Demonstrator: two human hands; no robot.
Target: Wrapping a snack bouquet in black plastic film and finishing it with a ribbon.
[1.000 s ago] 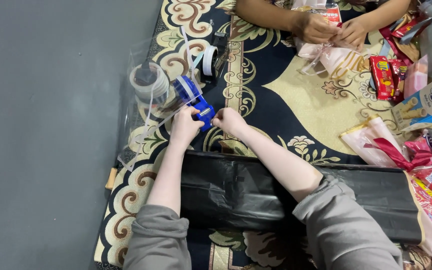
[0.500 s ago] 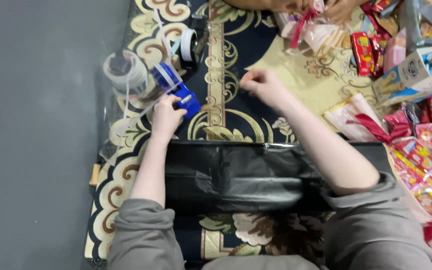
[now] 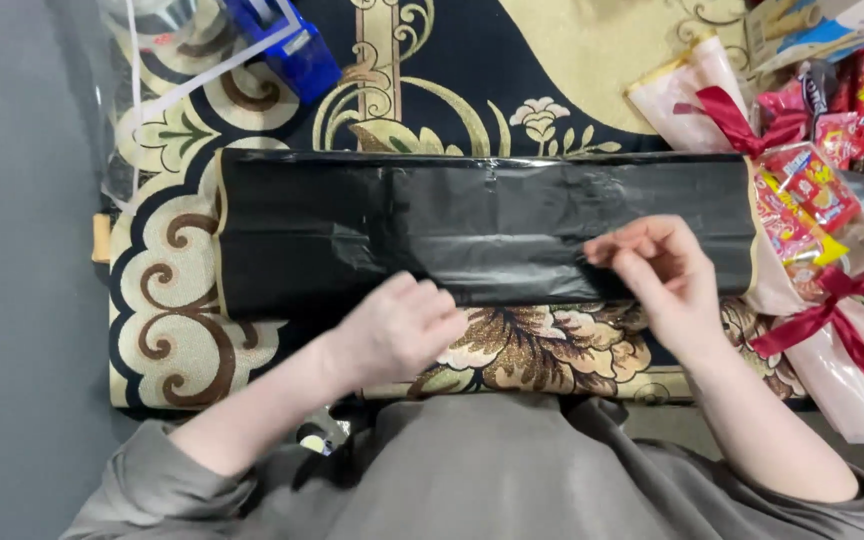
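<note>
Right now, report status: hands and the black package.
Left hand and right hand both on black wrapped package, lying flat on rug. Blue tape dispenser apart, beyond it.

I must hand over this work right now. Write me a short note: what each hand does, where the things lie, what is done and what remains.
Left hand: rests on the near edge of the black plastic package, fingers curled.
Right hand: pinches the same edge further right.
The package lies flat across the patterned rug. The blue tape dispenser sits beyond it, untouched. Ribbon-tied gift bags lie to the right.
Done: the package looks folded shut.
Left: probably fixing the near edge; I see no tape on it.
</note>
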